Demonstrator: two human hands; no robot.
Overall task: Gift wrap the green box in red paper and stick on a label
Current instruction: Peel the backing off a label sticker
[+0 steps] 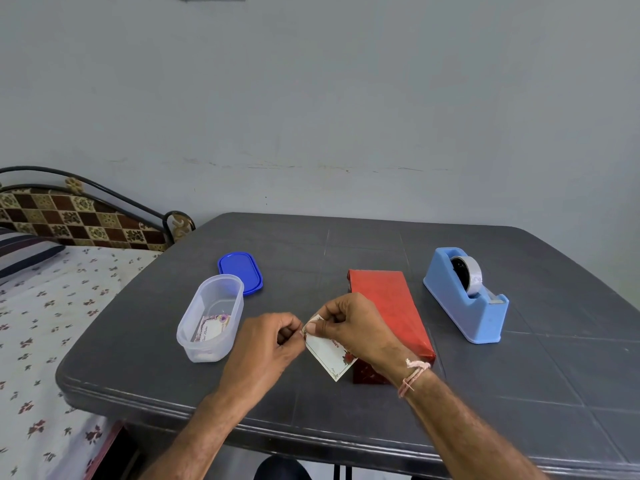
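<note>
My right hand (349, 323) pinches the label (329, 356) left of the wrapped box (391, 306); my left hand (266, 341) pinches its corner.

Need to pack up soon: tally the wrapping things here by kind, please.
Red-wrapped box: 1
Labels: 2, held label and stored label
Clear container: 1
Blue lid: 1
Tape dispenser: 1
Total: 6

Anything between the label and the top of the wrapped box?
Nothing visible. The left hand and right hand pinch the label beside the near left edge of the red-wrapped box; its top lies bare except where the right wrist crosses it.
</note>
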